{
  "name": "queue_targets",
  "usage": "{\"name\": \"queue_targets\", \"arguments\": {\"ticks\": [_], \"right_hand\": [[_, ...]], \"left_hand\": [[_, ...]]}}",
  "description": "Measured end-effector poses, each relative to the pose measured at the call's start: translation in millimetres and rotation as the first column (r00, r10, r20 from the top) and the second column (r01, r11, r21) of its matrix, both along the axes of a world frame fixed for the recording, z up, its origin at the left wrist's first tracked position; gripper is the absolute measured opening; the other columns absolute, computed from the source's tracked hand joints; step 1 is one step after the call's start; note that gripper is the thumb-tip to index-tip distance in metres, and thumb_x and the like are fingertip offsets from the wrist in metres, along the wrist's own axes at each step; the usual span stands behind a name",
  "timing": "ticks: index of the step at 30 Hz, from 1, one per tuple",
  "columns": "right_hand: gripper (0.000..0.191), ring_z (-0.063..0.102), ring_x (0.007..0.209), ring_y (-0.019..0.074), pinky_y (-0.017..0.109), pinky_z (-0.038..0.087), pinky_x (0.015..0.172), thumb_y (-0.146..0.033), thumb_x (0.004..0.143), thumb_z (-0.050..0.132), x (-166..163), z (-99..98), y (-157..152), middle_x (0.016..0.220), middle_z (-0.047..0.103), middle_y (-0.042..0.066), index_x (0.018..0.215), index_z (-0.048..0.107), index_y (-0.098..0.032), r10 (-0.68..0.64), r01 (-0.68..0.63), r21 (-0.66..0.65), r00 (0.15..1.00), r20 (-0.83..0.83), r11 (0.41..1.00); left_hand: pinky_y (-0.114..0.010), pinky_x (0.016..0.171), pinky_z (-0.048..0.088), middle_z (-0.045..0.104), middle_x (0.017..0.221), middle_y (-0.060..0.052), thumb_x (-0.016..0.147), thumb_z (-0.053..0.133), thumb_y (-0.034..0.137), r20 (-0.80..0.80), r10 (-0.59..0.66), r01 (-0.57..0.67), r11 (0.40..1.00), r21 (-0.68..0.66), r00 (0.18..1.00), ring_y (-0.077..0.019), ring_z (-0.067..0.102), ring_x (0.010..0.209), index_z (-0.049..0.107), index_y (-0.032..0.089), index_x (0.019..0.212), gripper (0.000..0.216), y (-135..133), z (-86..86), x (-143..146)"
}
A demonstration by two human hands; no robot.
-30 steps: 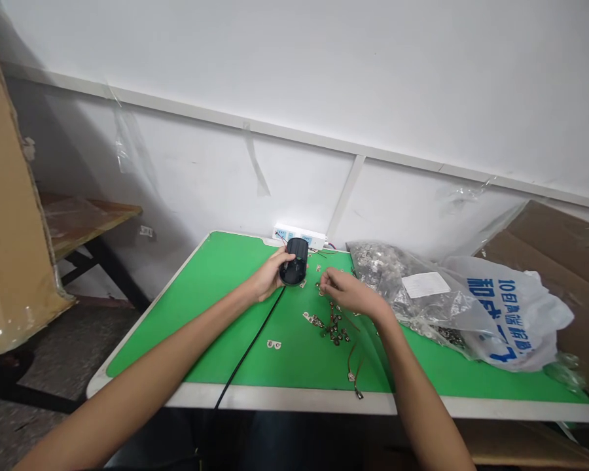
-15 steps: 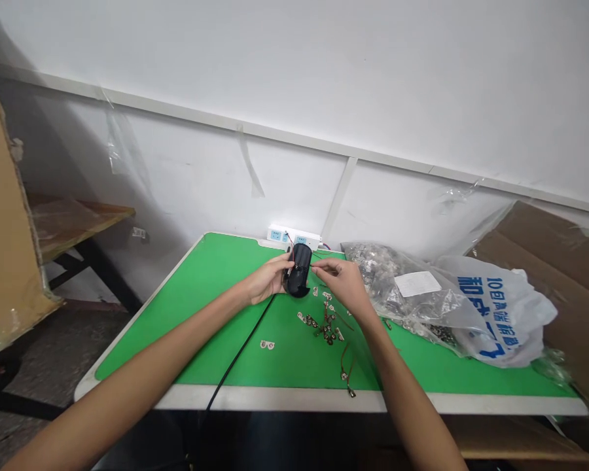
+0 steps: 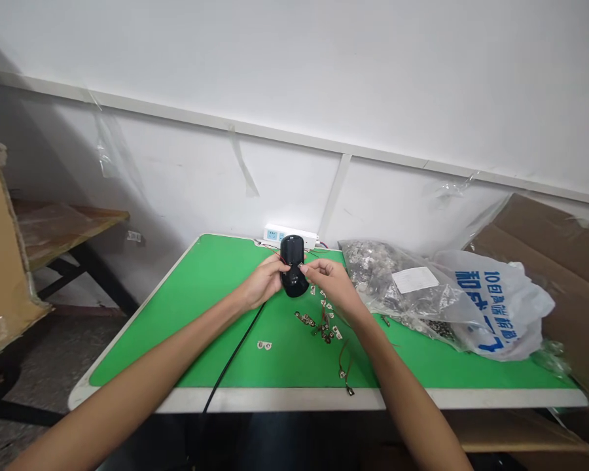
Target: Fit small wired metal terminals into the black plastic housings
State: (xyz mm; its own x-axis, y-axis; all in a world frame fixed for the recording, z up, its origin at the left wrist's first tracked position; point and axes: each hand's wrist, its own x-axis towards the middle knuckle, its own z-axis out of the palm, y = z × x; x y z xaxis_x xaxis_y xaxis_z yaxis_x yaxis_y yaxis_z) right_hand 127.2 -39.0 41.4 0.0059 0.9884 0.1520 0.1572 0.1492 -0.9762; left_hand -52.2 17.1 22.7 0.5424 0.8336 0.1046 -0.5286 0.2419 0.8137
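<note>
A glossy black oblong housing (image 3: pixel 293 250) is held upright above the green table top, a little left of the bagged parts. My left hand (image 3: pixel 265 282) grips its left side, thumb on the front face, with a thin reddish wire beside the thumb. My right hand (image 3: pixel 331 282) pinches a small pale metallic piece (image 3: pixel 301 265) against the housing's right front; its exact shape is too small to make out. A black cable (image 3: pixel 235 353) runs from below my left hand over the table's front edge. Small metal parts with brown wires (image 3: pixel 324 327) lie heaped just below.
A white power strip (image 3: pixel 289 234) stands at the wall behind the housing. To the right lie a clear bag of metal parts (image 3: pixel 373 268) and a white plastic bag with blue print (image 3: pixel 500 307). One pale part (image 3: pixel 264 345) sits apart at left. Cardboard (image 3: pixel 544 255) leans at right.
The housing has turned so its glossy face shows more fully. My right fingers have moved in from beside it to touch its front. The view has shifted slightly.
</note>
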Motion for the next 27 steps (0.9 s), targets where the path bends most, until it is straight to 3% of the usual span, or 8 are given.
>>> {"name": "queue_targets", "arguments": {"ticks": [4, 11, 19, 24, 27], "right_hand": [[0.039, 0.056, 0.067, 0.0171, 0.032, 0.042, 0.064, -0.059, 0.077, 0.079, -5, 0.9, -2, 0.07, 0.065, 0.001, 0.078, 0.07, -0.022, -0.007, 0.005, -0.042, 0.998, -0.055, 0.999], [0.036, 0.058, 0.076, 0.0188, 0.033, 0.044, 0.073, -0.057, 0.075, 0.08, -2, 2.6, -2, 0.076, 0.068, 0.002, 0.078, 0.072, -0.022, -0.023, 0.018, -0.049, 0.994, -0.109, 0.999], [0.032, 0.058, 0.077, 0.0192, 0.033, 0.042, 0.073, -0.053, 0.072, 0.08, -5, 1.5, -1, 0.076, 0.068, 0.002, 0.075, 0.073, -0.022, -0.039, 0.03, -0.075, 0.991, -0.126, 0.997], [0.03, 0.06, 0.077, 0.0202, 0.034, 0.044, 0.075, -0.051, 0.07, 0.081, -5, -1.3, 0, 0.073, 0.069, 0.001, 0.072, 0.073, -0.023, -0.052, 0.042, -0.078, 0.99, -0.132, 0.996], [0.028, 0.056, 0.072, 0.0185, 0.032, 0.041, 0.071, -0.049, 0.069, 0.082, -4, -2.1, 0, 0.071, 0.067, 0.001, 0.07, 0.072, -0.022, -0.058, 0.039, -0.121, 0.985, -0.16, 0.992]], "left_hand": [[-0.043, 0.097, 0.056, 0.077, 0.108, -0.009, 0.07, 0.071, 0.01, 0.008, 0.004, -0.005, 0.999, 0.042, 1.0, -0.0244, 0.071, 0.098, 0.07, 0.013, 0.107, 0.037, -3, -2.2, 2], [-0.034, 0.088, 0.052, 0.075, 0.099, -0.003, 0.066, 0.071, 0.011, -0.019, 0.062, -0.059, 0.989, 0.132, 0.998, -0.021, 0.067, 0.094, 0.067, 0.017, 0.106, 0.041, -3, -5.0, 6], [-0.033, 0.09, 0.047, 0.073, 0.107, -0.002, 0.066, 0.068, 0.015, -0.086, 0.085, -0.065, 0.974, 0.219, 0.993, -0.0223, 0.063, 0.099, 0.061, 0.02, 0.138, 0.073, -13, 0.8, 8], [-0.037, 0.097, 0.048, 0.074, 0.11, -0.003, 0.07, 0.066, 0.014, -0.106, 0.074, -0.045, 0.966, 0.256, 0.992, -0.0249, 0.065, 0.104, 0.058, 0.023, 0.145, 0.076, -13, -2.5, 8], [-0.041, 0.109, 0.045, 0.073, 0.121, -0.005, 0.074, 0.068, 0.016, -0.154, 0.087, -0.03, 0.94, 0.34, 0.984, -0.0292, 0.062, 0.119, 0.059, 0.023, 0.145, 0.072, -9, -8.9, 5]]}}
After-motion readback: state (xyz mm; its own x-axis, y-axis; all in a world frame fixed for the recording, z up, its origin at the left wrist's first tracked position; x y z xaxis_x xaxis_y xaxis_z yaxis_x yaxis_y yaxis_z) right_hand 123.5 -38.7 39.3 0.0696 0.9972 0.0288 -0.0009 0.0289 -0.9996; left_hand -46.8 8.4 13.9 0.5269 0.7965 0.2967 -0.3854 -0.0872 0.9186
